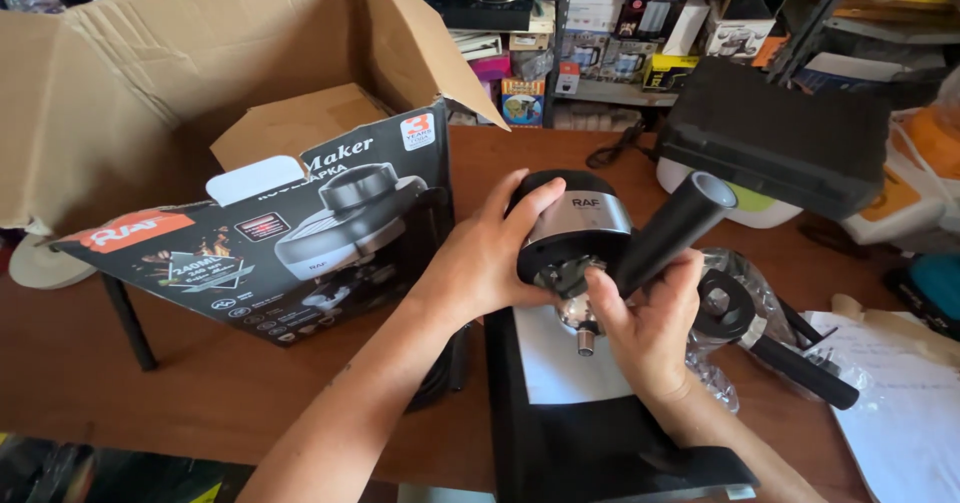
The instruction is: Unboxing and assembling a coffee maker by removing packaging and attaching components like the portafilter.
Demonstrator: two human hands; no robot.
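Observation:
A black and silver coffee machine (573, 383) lies on its back on the brown table (200, 383). My left hand (487, 253) grips the left side of its round head. My right hand (650, 318) holds the black handle of a filter holder (672, 231) and presses the holder's end against the brew head's underside. The handle points up and to the right. A short metal spout (586, 339) sticks out just below my fingers.
The machine's black printed carton (290, 248) lies open at the left, in front of a large brown cardboard box (200, 73). A glass jug in clear plastic wrap (745, 313) and papers (900, 403) lie at the right. A black case (775, 133) and stocked shelves (620, 23) are behind.

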